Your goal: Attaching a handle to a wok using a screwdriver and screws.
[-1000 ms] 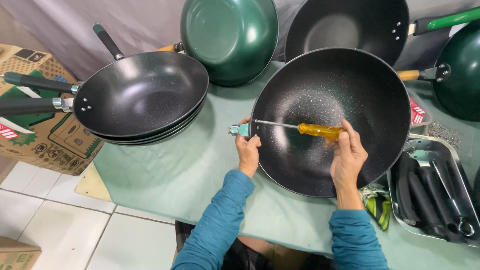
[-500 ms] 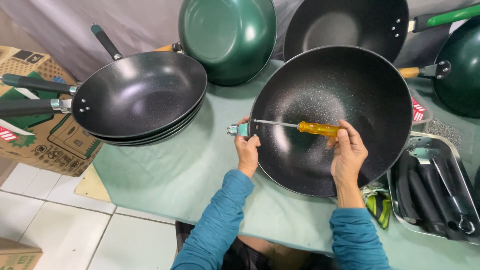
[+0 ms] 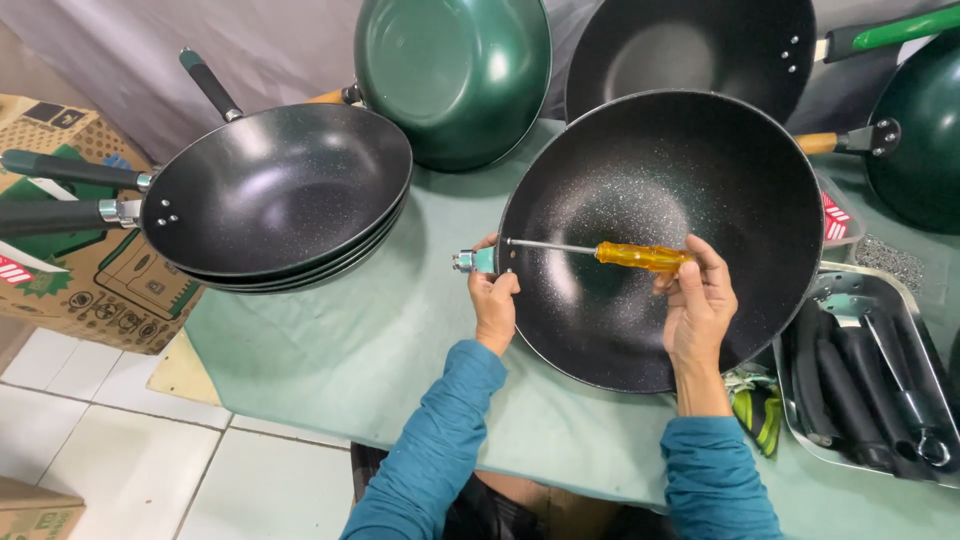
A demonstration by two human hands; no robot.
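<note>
Now | left hand (image 3: 495, 300) fingers grip wok (image 3: 660, 225) rim | right hand (image 3: 697, 305) fingers hold screwdriver (image 3: 640, 256) inside

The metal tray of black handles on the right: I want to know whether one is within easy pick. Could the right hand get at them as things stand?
Probably yes. The metal tray lies open-topped just beside the right hand, nothing between, though that hand holds the screwdriver.

Stacked black woks (image 3: 275, 195) at 9 o'clock; green wok (image 3: 450, 75) at 12; steel tray (image 3: 850, 290) of black handles (image 3: 850, 390) at 4; cardboard box (image 3: 70, 280) at 8.
</note>
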